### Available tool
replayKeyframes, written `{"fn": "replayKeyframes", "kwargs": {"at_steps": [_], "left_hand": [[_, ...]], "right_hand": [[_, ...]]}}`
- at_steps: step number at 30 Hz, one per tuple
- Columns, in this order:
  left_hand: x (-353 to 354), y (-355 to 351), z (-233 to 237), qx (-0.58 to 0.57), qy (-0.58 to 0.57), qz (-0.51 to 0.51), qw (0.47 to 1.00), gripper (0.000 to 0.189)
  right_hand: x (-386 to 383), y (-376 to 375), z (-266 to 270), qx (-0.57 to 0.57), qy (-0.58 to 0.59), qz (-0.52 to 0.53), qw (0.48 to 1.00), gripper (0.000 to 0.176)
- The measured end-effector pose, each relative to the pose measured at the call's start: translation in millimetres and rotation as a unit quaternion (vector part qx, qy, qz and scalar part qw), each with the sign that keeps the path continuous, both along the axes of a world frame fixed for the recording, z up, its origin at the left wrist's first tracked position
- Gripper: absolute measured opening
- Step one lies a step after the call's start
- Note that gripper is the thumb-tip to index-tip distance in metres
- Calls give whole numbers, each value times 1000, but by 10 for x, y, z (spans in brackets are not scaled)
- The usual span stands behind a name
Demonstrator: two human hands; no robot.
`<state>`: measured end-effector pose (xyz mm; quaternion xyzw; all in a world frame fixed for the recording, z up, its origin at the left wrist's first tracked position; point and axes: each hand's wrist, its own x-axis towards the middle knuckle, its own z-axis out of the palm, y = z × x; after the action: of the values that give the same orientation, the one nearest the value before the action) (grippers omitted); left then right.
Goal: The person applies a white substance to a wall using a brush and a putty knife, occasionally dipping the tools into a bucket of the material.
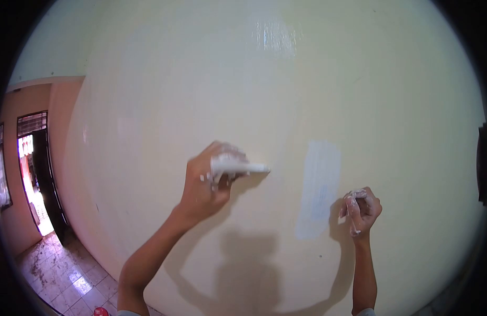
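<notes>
My left hand, smeared with white paste, is closed round a white-coated, narrow tool. The tool points right, and its tip is at or very near the pale yellow wall; motion blur hides its exact kind. White flecks cling to my fingers and knuckles. Lower on the right, my right hand is curled close to the wall, its fingertips drawn together and coated in white paste. Whether anything sits inside those fingers cannot be made out. Between the two hands, an upright whitish patch covers part of the wall.
At the far left, a dark door stands ajar beside a bright opening. Below it lies a stained tiled floor, with a red object at the bottom edge. A dark object borders the right side. Glossy streaks show high on the wall.
</notes>
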<state>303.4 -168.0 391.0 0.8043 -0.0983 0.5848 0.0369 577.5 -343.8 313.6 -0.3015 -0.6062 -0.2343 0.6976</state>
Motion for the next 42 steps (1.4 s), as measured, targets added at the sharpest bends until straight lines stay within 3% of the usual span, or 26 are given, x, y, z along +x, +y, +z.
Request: {"fn": "replayKeyframes", "kwargs": {"at_steps": [3,7,11,13,14,15,16,19,21,22,25,27,29,31,33,37,39,40,42], "left_hand": [[169,310,416,58,-44,-49,996,35],[351,382,1331,65,-187,-98,975,17],[439,377,2407,163,-282,-47,944,13],[370,264,2864,263,-349,162,885,5],[384,374,3212,232,-303,-45,923,7],[402,531,3615,191,-242,-250,918,11],[388,624,3911,143,-168,-443,869,14],[307,597,4333,215,-150,-372,891,18],[348,574,4323,287,-268,-122,912,22],[354,563,4316,314,-322,7,893,24],[356,1083,4461,425,-413,299,748,28],[395,559,3308,270,-309,237,881,20],[349,617,2731,259,-286,183,904,20],[312,548,2285,268,-242,-25,932,17],[176,516,2306,317,-303,151,886,13],[55,270,2899,331,-390,287,810,11],[101,409,3553,289,-315,4,904,18],[138,485,3912,261,-267,-140,917,21],[211,591,4430,191,-148,-416,877,30]], "right_hand": [[31,-1,-36,10,-6,10,1000,9],[74,5,-34,12,-24,17,999,9],[114,-23,-1,7,-75,-20,997,7],[195,-18,-29,23,-128,-55,990,6],[203,6,-34,27,-130,-48,990,7],[215,15,-37,26,-133,-44,990,7],[209,17,-40,26,-137,-40,989,7],[251,32,-57,31,-163,-37,985,5],[280,28,-32,36,-210,-37,976,5],[295,-10,-55,30,-222,-35,974,6],[296,-70,-96,-5,-232,-39,972,9],[300,-105,-129,-27,-229,-38,972,11],[312,-127,-143,-48,-230,-37,971,14],[321,-153,-179,-70,-233,-30,970,17],[324,-178,-197,-90,-237,-29,967,20],[229,-176,-86,-72,-251,-67,963,22],[191,-126,-33,-68,-246,-71,964,21],[205,-113,-16,-68,-245,-75,964,21],[184,-98,-14,-66,-238,-76,966,20]]}}
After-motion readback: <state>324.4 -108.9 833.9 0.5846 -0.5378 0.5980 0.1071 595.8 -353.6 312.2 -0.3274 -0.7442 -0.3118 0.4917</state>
